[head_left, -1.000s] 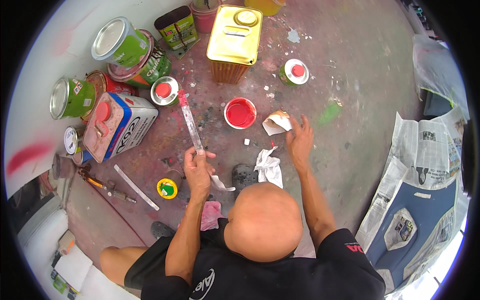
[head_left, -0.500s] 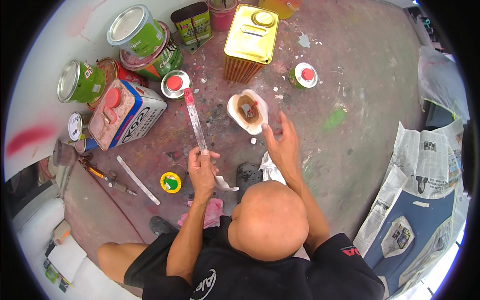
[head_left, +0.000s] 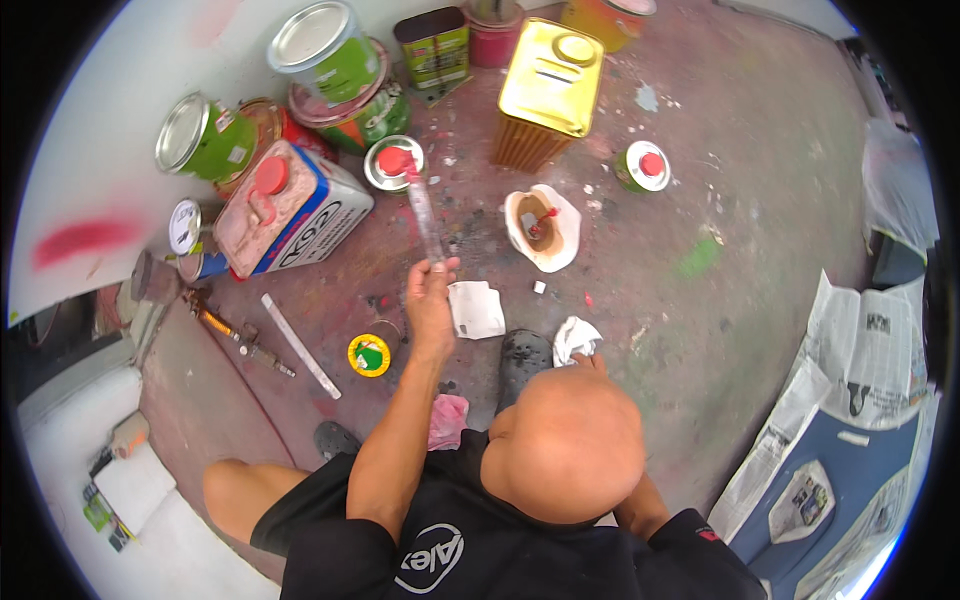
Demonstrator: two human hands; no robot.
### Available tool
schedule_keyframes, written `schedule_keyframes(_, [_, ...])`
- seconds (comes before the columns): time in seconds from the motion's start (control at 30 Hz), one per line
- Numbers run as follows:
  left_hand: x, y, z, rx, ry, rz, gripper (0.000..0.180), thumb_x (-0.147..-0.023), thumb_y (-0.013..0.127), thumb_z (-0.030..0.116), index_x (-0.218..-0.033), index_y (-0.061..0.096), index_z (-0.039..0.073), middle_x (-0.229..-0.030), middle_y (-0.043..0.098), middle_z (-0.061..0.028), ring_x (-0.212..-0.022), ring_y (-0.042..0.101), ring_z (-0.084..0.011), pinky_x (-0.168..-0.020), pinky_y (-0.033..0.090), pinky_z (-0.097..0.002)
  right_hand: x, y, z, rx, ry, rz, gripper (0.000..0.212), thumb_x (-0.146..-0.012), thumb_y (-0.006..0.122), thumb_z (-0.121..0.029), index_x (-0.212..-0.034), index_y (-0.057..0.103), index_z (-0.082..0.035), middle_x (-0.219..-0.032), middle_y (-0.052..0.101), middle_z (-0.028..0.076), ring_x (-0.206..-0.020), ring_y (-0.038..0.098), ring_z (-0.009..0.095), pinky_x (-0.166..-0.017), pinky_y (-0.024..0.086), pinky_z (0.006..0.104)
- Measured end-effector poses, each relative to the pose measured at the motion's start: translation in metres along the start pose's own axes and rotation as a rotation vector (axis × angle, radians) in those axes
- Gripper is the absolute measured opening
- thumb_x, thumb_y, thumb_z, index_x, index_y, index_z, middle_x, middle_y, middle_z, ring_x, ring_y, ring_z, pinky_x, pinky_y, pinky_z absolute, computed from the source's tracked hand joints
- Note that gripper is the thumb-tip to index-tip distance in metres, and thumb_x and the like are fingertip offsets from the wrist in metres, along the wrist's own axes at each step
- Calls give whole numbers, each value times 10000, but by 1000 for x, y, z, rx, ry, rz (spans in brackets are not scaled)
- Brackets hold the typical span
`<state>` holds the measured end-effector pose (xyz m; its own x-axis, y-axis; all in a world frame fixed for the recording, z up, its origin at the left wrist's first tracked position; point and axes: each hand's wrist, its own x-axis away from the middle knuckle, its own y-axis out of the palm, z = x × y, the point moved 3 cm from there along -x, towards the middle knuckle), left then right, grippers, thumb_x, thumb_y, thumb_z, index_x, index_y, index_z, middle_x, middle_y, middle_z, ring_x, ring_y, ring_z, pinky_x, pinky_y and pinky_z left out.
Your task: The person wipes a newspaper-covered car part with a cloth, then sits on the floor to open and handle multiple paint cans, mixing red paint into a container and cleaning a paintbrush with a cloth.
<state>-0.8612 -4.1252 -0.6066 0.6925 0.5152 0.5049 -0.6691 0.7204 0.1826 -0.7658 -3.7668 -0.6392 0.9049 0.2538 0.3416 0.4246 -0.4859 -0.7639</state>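
My left hand (head_left: pixel 432 300) is closed around the lower end of a flat stirring stick (head_left: pixel 424 215), whose far end is smeared red. A white sheet (head_left: pixel 477 310) shows right beside its fingers; whether they pinch it too, I cannot tell. My right hand (head_left: pixel 592 363), mostly hidden behind my head, grasps a crumpled white cloth or paper (head_left: pixel 575 340) low by my dark clog (head_left: pixel 526 358). Ahead on the floor sits a white, irregular paper-like cup (head_left: pixel 560 222), brown inside, with a red blob in it.
A yellow-topped metal can (head_left: pixel 552 75) stands beyond the cup, with a small red-capped can (head_left: pixel 645 166) to its right. Stacked paint tins (head_left: pixel 335 60) and a solvent can (head_left: pixel 290 205) line the left wall. A spray gun (head_left: pixel 225 325) and yellow-rimmed tin (head_left: pixel 369 355) lie nearer.
My right hand has drawn back from beside the cup to the crumpled white cloth. The left hand still holds the stick, and the white sheet now shows flat-on. The view has shifted.
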Motion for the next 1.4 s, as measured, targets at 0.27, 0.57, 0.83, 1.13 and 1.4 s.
schedule_keyframes(0.27, [22, -24, 41, 131, -60, -224, 307, -1159, 648, 237, -1442, 587, 135, -1210, 771, -106, -945, 743, -186, -876, 596, -355, -48, -74, -8, -1145, 490, 476, 255, -1097, 664, -181, -1276, 702, -4, -986, 756, 46, -839, 690, 175, -808, 563, 357])
schedule_keyframes(0.57, [28, -11, 57, 106, -113, -232, 219, -1050, 613, 90, -1267, 584, 75, -1077, 738, -127, -814, 647, -168, -749, 538, -317, -90, -111, 19, -121, 361, 614, 960, -966, 837, -507, -1651, 420, 21, -1690, 363, 346, -1528, 433, 490, -1243, 403, 571])
schedule_keyframes(0.83, [18, -33, 94, -40, 36, -177, 176, -1060, 568, 106, -1233, 568, 73, -848, 619, -29, -699, 531, -100, -650, 452, -289, -121, -62, -3, 460, 2, 311, 934, -860, 908, -561, -1578, 576, -66, -1712, 375, 330, -1538, 428, 523, -1231, 397, 629])
schedule_keyframes(1.13, [31, -49, 152, -234, 18, -229, 255, -1164, 605, 270, -1291, 667, 58, -836, 624, 1, -691, 527, -82, -668, 459, -252, -79, 33, -192, -235, -1116, -557, 567, -824, 916, -299, -1339, 752, -128, -1231, 775, 125, -1039, 750, 371, -923, 589, 492])
schedule_keyframes(1.4, [70, -43, 147, -131, 18, -161, 273, -1184, 579, 277, -1276, 663, 34, -877, 701, -29, -675, 567, -72, -636, 467, -245, -23, 165, -261, 93, -1551, -981, 702, -786, 949, -395, -1406, 722, -156, -1440, 664, 154, -1392, 597, 376, -1111, 509, 532])
